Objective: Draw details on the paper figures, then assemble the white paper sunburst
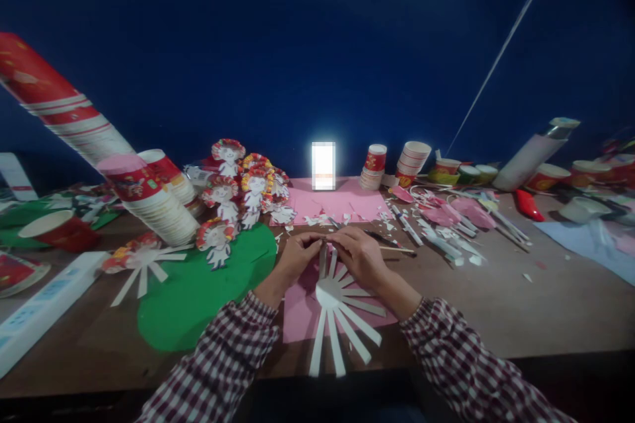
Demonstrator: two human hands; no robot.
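Observation:
A paper cup cut into strips [328, 292] lies splayed like a fan in front of me, white side showing. Its long strips spread toward me and to the right. My left hand [299, 258] pinches the far end of one upright strip, fingers closed. Closed at the same tip is my right hand [361, 256], its fingertips touching those of the left. Both thumbs and fingers partly cover the strip's end. Beneath the cup is a pink sheet [297, 317] on the brown table.
Left of my hands lies a green sheet [173, 317] with paper-cup figures [225, 198] behind it. A long leaning stack of cups [143, 192] and a white power strip [49, 307] are farther left. Paper scraps, pens and a red object [528, 205] lie to the right.

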